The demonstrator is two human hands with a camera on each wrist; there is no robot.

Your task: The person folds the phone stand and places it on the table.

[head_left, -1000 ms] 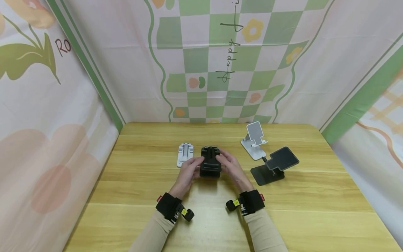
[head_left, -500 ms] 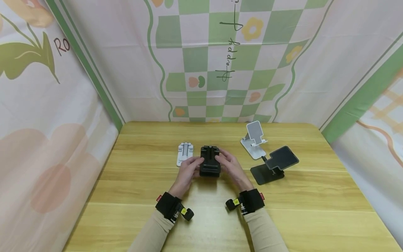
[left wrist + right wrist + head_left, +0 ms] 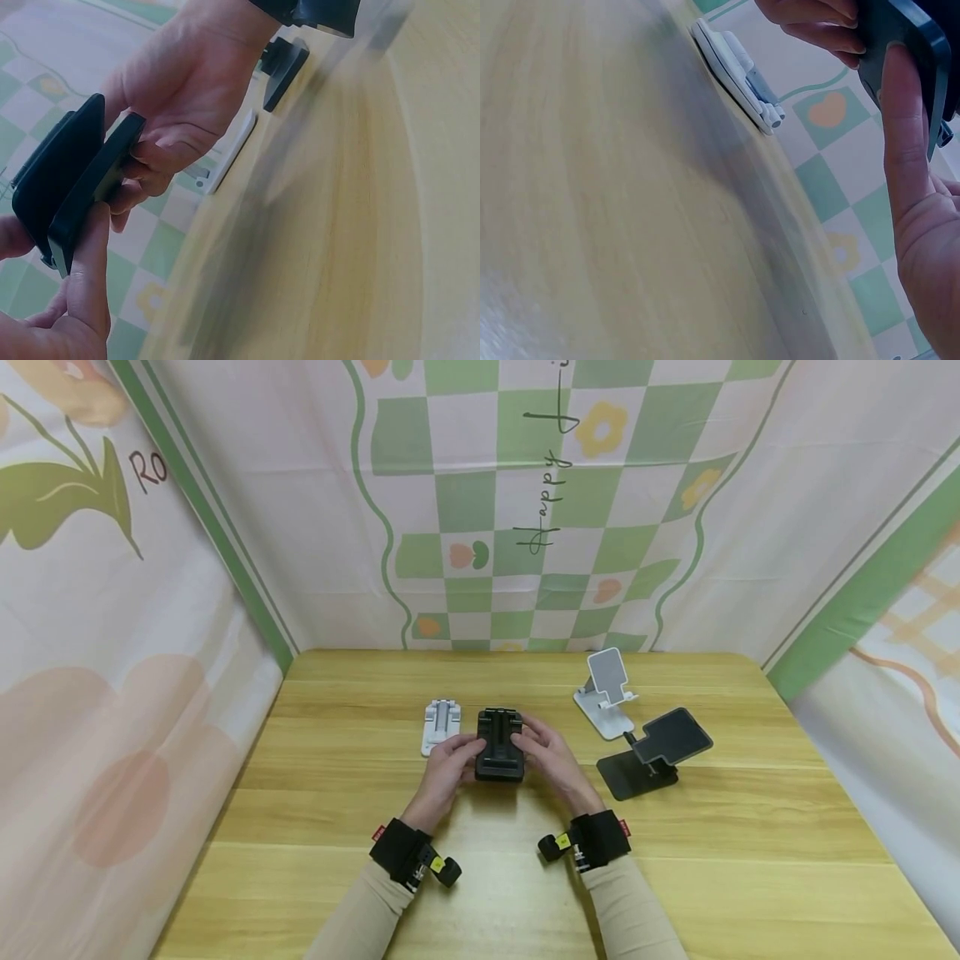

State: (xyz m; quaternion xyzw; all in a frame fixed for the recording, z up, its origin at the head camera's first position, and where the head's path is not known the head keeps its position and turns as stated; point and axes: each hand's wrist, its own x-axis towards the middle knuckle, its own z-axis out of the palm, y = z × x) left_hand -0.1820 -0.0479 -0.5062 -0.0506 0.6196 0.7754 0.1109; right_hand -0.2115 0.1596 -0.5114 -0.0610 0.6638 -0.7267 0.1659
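Note:
Both hands hold a black folding phone stand (image 3: 500,752) raised above the tabletop, in the middle of the head view. My left hand (image 3: 444,777) grips its left edge, with the thumb on the upper face. The right hand (image 3: 558,768) grips the other edge in the same way. In the left wrist view the black stand's two plates (image 3: 64,172) lie nearly parallel, with a narrow gap between them. Fingers of the right hand (image 3: 187,90) reach under the lower plate. A white phone stand (image 3: 441,725), folded flat, lies just beyond the left hand.
An unfolded white phone stand (image 3: 604,693) stands at the back right of the wooden table (image 3: 360,902). Nearer, right of the right hand, an unfolded black phone stand (image 3: 656,756) has its plate tilted up. A patterned curtain (image 3: 525,527) hangs behind the table.
The black stand in the hands has tilted slightly, and its front looks a little thinner now, its plates closer together. Both hands stay almost in place; the other stands have not moved.

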